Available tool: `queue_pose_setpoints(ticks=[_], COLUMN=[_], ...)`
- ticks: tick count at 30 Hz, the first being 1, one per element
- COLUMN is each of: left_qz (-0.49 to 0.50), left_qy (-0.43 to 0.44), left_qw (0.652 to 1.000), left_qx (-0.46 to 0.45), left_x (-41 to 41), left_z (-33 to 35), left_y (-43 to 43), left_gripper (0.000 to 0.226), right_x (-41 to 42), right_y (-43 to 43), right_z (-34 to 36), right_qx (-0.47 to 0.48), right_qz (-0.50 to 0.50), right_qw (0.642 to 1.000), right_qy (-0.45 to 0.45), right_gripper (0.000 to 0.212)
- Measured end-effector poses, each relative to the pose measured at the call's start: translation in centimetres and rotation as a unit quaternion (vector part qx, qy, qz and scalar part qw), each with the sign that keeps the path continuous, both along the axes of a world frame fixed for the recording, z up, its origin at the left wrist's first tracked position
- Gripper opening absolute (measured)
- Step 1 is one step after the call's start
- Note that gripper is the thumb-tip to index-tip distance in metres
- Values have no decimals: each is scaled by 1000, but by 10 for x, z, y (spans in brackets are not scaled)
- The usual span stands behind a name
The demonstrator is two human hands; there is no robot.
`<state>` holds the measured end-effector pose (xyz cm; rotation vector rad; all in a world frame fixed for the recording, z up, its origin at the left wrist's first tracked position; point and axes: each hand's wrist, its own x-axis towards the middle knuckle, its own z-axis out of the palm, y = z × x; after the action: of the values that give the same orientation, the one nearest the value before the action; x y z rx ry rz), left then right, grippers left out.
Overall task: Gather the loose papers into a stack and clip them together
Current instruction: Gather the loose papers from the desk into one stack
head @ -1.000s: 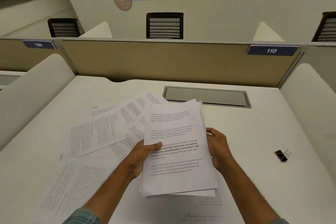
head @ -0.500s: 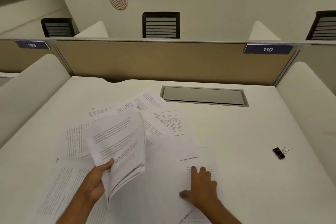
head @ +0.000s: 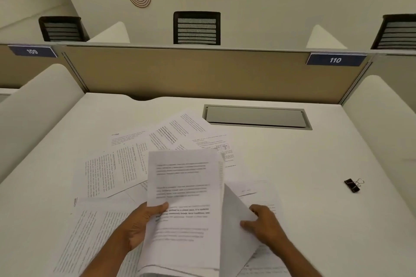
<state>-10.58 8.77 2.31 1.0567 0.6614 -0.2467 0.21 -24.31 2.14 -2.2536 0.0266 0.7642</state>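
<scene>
The left hand (head: 144,224) is clamped on a stack of papers (head: 184,209), thumb on the printed top sheet and fingers hidden behind, holding the stack raised and tilted above the desk (head: 315,164). Just to the right of that stack, the right hand (head: 263,224) pinches a single sheet (head: 234,227) whose blank side faces up — its inner edge is lifted against the stack, thumb and fingers closed on its outer edge.

More loose papers (head: 126,164) lie fanned on the desk beyond and to the left of the left hand, overlapping each other at different angles; one more page lies flat under the left forearm, and others show beneath the right hand and past it.

The binder clip (head: 353,185) — black, with wire handles — sits on bare desk well off to the right of the right hand, touching none of the papers.

Farther away from both hands, a grey cable hatch (head: 256,117) is set into the desk, and behind it stands a tan divider panel (head: 202,72) with a blue number plate (head: 335,60) reading 110.
</scene>
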Motion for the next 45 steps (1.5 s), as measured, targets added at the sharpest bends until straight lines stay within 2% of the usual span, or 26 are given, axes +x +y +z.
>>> queue_pose_setpoints(ticks=[1,2,5,13,15,18,19,21,22,24,26,28,30,33,36,38,42,44,45], left_qz=[-21,-38,-75,-141,-139,-102,-80,-42,-26,-5,1,7,17,16,12,26,62,93,105], left_qy=[-2,-7,-8,-37,-36,-39,-37,-37,-40,-50,-56,-53,-29,10,33,42,16,12,16], left_qw=[1000,999,995,979,976,977,977,975,974,970,965,962,959,966,974,983,998,995,993], left_qx=[15,27,65,142,162,185,195,214,221,238,255,269,280,257,223,175,25,-23,-47], left_x=[0,2,9,32,36,39,38,35,33,27,21,17,15,14,13,12,3,-2,-4], left_z=[1,3,13,29,28,22,19,11,8,3,0,-7,-12,-17,-17,-16,-14,-15,-15], left_y=[-4,-8,-23,-58,-64,-68,-68,-64,-62,-59,-57,-55,-54,-53,-52,-46,-32,-28,-28], left_gripper=[78,72,37,36,38,42,43,43,44,51,59,66,66,54,47,46,47,46,48], right_x=[5,10,26,65,68,63,57,40,29,8,-11,-24,-30,-31,-34,-38,-40,-38,-36], right_y=[-7,-14,-27,-26,-20,-15,-16,-24,-30,-41,-42,-37,-32,-31,-31,-36,-68,-92,-103], right_z=[4,9,30,75,79,75,69,52,42,23,11,3,-1,-5,-6,-8,-12,-2,5], right_qx=[55,102,181,223,254,306,289,169,85,-55,-150,-229,-270,-237,-186,-141,22,51,52], right_qz=[-18,-28,-21,18,-30,-162,-202,-228,-208,-142,-82,-36,-22,-56,-88,-120,-217,-247,-274], right_qw=[998,994,983,975,967,938,936,957,971,986,985,973,963,970,977,982,975,965,956], right_qy=[9,11,11,-3,-10,5,-7,-67,-86,-68,-23,-8,-18,-26,-44,-47,-40,-65,-88], right_gripper=[13,9,6,12,15,28,28,34,42,71,95,109,117,122,118,104,47,20,14])
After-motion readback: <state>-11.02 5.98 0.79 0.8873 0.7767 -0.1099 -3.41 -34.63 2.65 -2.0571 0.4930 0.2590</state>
